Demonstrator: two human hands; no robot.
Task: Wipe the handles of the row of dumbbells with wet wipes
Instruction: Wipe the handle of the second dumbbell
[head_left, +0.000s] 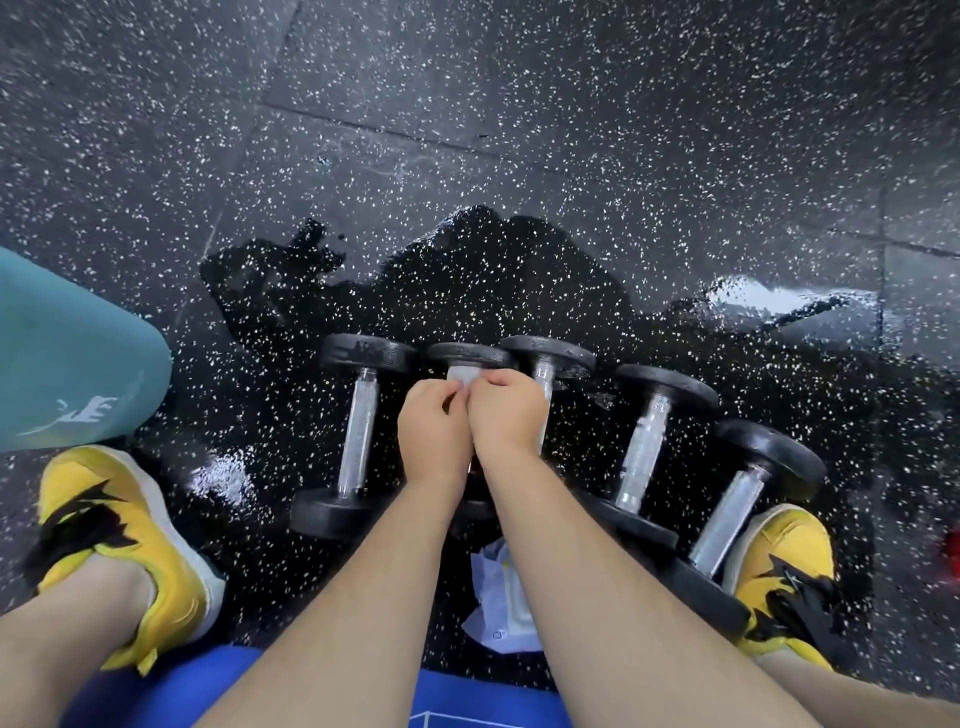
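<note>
Wet wipe (464, 375) is pinched between left hand (434, 431) and right hand (506, 410), both directly above the second dumbbell (467, 356) from the left. Its handle, hidden beneath them, presumably runs straight away from the person, equally near either hand.

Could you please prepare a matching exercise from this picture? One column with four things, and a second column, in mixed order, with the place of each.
Things
1. wet wipe
2. wipes packet
3. teal object
4. right shoe

Places
A. at the left edge of the view
B. pinched by the left hand and the right hand
C. on the floor, nearer the person than the hands
D. beside the rightmost dumbbell

Pairs: 1-B, 2-C, 3-A, 4-D
</note>
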